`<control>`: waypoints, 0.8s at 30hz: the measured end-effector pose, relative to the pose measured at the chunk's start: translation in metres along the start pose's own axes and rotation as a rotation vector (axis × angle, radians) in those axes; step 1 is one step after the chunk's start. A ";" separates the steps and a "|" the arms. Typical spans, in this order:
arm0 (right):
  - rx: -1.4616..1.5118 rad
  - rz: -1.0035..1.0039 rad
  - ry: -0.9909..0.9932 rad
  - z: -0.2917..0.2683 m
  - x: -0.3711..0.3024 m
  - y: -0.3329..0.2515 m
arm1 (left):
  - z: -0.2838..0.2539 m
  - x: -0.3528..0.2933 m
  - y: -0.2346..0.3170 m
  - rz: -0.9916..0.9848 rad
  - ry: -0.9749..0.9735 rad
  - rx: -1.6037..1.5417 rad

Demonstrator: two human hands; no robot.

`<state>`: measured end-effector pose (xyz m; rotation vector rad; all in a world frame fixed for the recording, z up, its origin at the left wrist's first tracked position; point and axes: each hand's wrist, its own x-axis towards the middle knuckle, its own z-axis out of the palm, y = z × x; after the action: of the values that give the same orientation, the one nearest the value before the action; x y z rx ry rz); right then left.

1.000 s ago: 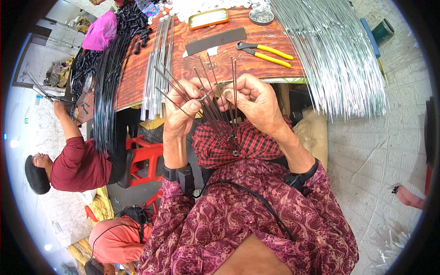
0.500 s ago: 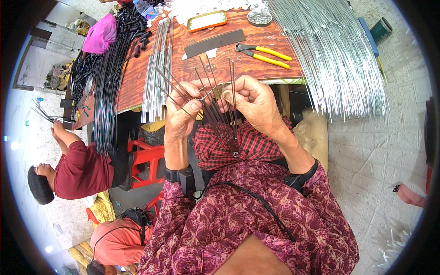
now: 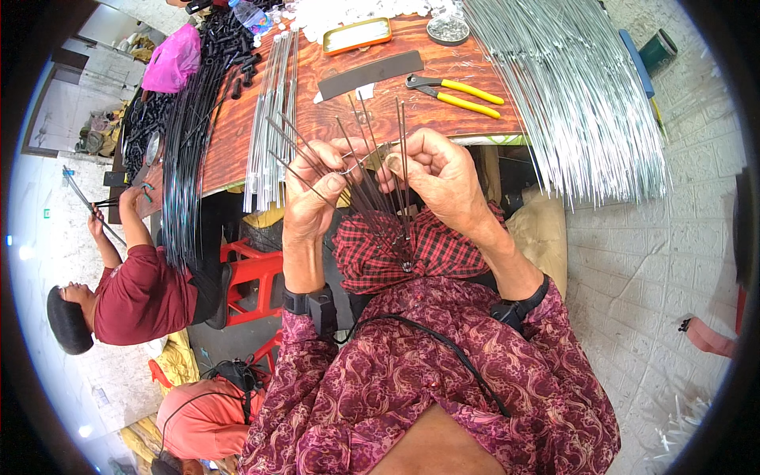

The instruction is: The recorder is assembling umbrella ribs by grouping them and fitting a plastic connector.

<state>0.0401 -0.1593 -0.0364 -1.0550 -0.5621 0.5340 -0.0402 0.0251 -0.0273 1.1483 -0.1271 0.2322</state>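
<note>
A fan of thin black rods (image 3: 366, 194), like umbrella ribs, stands in my lap. The rods meet at a small hub (image 3: 407, 267) on a red-and-black checked cloth (image 3: 356, 252). My left hand (image 3: 315, 186) is closed among the left-hand rods, with a short bright metal piece (image 3: 348, 169) at its fingertips. Opposite it, my right hand (image 3: 435, 170) pinches around two upright rods and the far end of that bright piece. The fingertips of both hands are close together, partly hidden behind the rods.
On the wooden table (image 3: 285, 119) lie yellow-handled pincers (image 3: 455, 93), a dark flat bar (image 3: 370, 75), a shallow tin (image 3: 358, 36) and a round dish (image 3: 448, 30). Silver rods (image 3: 578, 119) heap at right, black rods (image 3: 186, 174) at left. A co-worker (image 3: 142, 293) sits at left.
My hands have shifted only slightly, and the bright piece now lies a little differently between them. The co-worker's hands have moved apart, one reaching to the table, the other raising dark rods.
</note>
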 end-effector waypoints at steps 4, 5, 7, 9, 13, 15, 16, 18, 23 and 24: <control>0.014 -0.012 0.027 0.000 0.001 0.000 | 0.000 -0.001 0.001 -0.009 0.007 -0.007; 0.001 -0.004 0.036 0.000 0.001 0.000 | 0.000 -0.001 0.001 -0.006 -0.001 -0.015; -0.012 0.005 0.046 -0.001 0.001 -0.001 | 0.000 -0.001 0.000 -0.004 -0.010 -0.024; 0.038 0.013 0.050 0.000 0.001 -0.001 | 0.003 -0.001 0.001 0.004 -0.008 -0.030; 0.008 0.024 0.065 0.001 0.001 -0.003 | 0.006 0.001 0.001 0.004 0.042 -0.023; -0.005 0.023 0.056 0.001 0.001 -0.005 | 0.004 0.000 0.000 0.007 0.002 -0.020; -0.005 0.023 0.056 0.002 0.001 -0.005 | 0.004 0.000 0.000 0.007 0.002 -0.020; -0.029 0.032 0.062 0.002 0.000 -0.006 | 0.003 0.000 0.000 0.006 -0.007 -0.017; -0.045 0.007 0.074 0.004 0.000 -0.003 | 0.008 0.000 0.001 0.017 0.028 -0.012; -0.059 -0.010 0.073 0.004 -0.001 -0.002 | 0.008 0.000 0.001 0.025 0.041 -0.019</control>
<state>0.0371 -0.1577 -0.0328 -1.1223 -0.5213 0.4705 -0.0400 0.0180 -0.0232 1.1232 -0.1074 0.2756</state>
